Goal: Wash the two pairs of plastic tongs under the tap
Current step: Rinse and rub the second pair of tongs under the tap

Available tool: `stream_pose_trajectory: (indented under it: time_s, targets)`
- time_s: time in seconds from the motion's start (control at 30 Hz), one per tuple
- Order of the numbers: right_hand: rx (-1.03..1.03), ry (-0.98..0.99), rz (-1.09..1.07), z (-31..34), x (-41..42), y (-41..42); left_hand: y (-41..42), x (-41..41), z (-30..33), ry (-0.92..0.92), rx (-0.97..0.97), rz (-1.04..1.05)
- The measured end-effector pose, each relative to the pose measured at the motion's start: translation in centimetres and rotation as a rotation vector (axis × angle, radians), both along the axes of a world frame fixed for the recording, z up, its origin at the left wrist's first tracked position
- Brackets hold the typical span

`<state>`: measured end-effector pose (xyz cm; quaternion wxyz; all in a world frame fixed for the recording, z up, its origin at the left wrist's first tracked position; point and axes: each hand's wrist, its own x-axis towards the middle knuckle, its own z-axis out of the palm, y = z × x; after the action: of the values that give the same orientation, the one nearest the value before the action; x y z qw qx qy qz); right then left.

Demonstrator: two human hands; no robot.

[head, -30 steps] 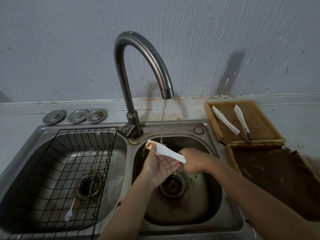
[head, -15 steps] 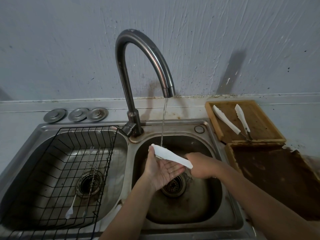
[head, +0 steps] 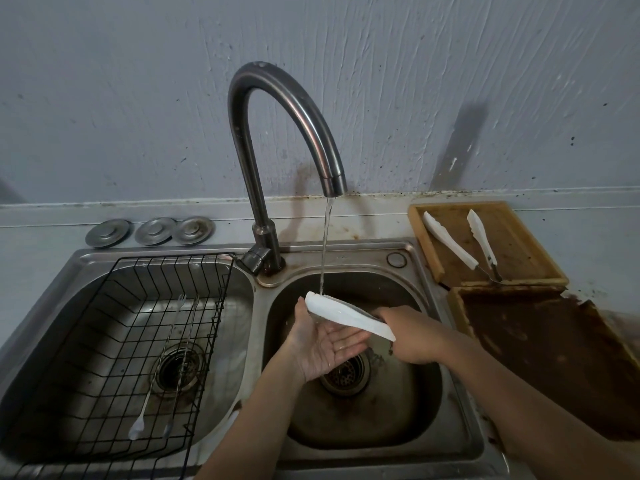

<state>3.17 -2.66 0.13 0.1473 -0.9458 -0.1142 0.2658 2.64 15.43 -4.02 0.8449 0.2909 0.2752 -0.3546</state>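
One pair of white plastic tongs [head: 348, 316] lies across the right sink basin [head: 415, 420], its tip under the water stream from the curved tap [head: 287, 109]. My right hand [head: 412, 336] grips the tongs at their handle end. My left hand [head: 323, 344] is palm up beneath the tongs, fingers spread, its thumb side touching the tip. A second pair of white tongs [head: 450, 242] lies spread open on a wooden tray [head: 512, 244] to the right of the sink.
The left basin holds a black wire rack [head: 114, 341] with two long thin utensils [head: 152, 382] in it. Three metal sink plugs [head: 152, 231] sit on the ledge behind. A dark stained tray [head: 547, 358] lies at the front right.
The tongs have slid slightly rightward and lower under the stream, with both hands following. The second pair on the tray has not moved.
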Motion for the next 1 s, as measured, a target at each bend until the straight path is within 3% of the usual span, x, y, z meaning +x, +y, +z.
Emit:
stream_pose_trajectory:
  time_s: [0.1,0.2,0.3,0.43,0.73,1.0]
  targets:
    - [-0.024,-0.005,-0.002,-0.2,-0.2,-1.0,0.9,-0.1,-0.2,-0.029,0.283,0.103]
    - [-0.031,0.006,0.003,-0.4,-0.6,-1.7,2.2,-0.1,-0.7,-0.249,0.666,0.171]
    - [-0.037,-0.006,0.012,-0.6,-0.8,-1.7,2.8,-0.2,-0.5,-0.462,0.955,0.108]
    - [-0.042,-0.042,0.027,-0.5,-0.8,-1.3,2.2,-0.4,0.0,-0.591,1.009,0.067]
    - [-0.047,-0.272,0.042,-0.3,-0.9,-0.4,2.2,0.7,0.5,-0.538,1.007,0.198]
    - [-0.092,-0.566,-0.142,0.5,-1.2,0.1,1.8,1.4,1.7,-0.547,0.883,0.308]
